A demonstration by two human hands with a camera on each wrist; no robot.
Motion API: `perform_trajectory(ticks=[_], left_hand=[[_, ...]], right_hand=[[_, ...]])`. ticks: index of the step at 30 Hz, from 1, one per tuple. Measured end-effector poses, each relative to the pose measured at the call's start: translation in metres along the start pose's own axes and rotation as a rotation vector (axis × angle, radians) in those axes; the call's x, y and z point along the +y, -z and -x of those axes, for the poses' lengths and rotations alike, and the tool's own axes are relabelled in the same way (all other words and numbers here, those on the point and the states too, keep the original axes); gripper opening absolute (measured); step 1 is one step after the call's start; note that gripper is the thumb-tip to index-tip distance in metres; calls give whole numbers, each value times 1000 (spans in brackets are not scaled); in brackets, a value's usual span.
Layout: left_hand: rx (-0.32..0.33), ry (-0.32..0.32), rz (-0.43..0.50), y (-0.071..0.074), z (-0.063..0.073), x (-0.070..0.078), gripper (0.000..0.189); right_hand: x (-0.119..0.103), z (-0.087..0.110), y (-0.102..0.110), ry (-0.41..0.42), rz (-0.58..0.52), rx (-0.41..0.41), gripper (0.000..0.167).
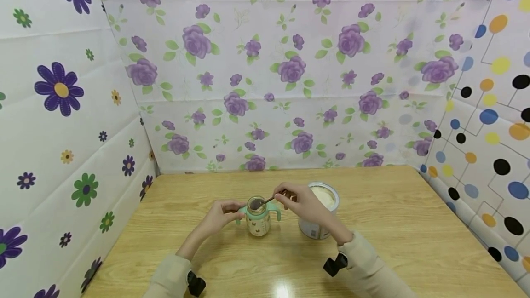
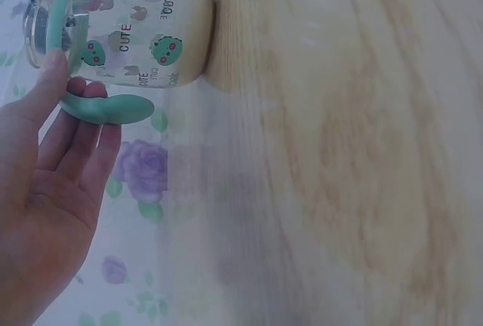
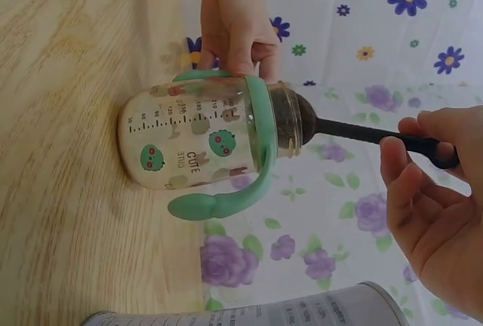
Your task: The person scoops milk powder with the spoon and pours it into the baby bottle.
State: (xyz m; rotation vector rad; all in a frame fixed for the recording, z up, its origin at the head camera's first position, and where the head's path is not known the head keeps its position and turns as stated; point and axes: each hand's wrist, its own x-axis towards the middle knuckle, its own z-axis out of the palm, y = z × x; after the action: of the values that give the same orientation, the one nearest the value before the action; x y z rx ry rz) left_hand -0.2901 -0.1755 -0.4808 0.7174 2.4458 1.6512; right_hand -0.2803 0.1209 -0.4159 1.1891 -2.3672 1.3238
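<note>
A clear baby bottle [image 1: 257, 225] with a green collar, two green side handles and printed cartoon faces stands upright on the table. Some pale cream content lies at its bottom [image 2: 198, 32]. My left hand [image 1: 222, 218] grips one green handle [image 2: 113, 109], the thumb up by the collar. With thumb and fingers, my right hand [image 1: 301, 202] pinches the handle end of a dark spoon [image 3: 362, 131]. The spoon slants down to the left, its rounded bowl tipped inside the bottle's open mouth [image 3: 290, 121].
Right of the bottle stands an open can [image 1: 314, 231] of pale powder, partly behind my right hand and forearm. Wood-grain table [image 1: 372, 215] extends around them. Flower-printed cloth [image 1: 265, 105] hangs along the back, with patterned cloths on both sides.
</note>
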Motion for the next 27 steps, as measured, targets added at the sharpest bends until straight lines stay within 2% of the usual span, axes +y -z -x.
perform_trajectory(ticks=[4, 9, 13, 18, 22, 27], left_hand=[[-13, -8, -37, 2, -1, 1, 35], [-28, -14, -90, 3, -1, 4, 32], [-37, -5, -105, 3, -2, 6, 31], [-39, -23, -118, 2, -2, 6, 30], [-33, -30, -148, 1, -2, 7, 29], [-31, -9, -163, 2, -1, 10, 29]], right_hand=[[4, 1, 3, -32, -47, 42, 18], [8, 2, 5, -75, -67, 49, 20], [9, 2, 6, -79, -91, 62, 23], [8, 3, 5, -105, -136, 84, 26], [1, 4, 8, -110, -172, 96, 28], [-16, 4, 13, -110, -197, 107, 28]])
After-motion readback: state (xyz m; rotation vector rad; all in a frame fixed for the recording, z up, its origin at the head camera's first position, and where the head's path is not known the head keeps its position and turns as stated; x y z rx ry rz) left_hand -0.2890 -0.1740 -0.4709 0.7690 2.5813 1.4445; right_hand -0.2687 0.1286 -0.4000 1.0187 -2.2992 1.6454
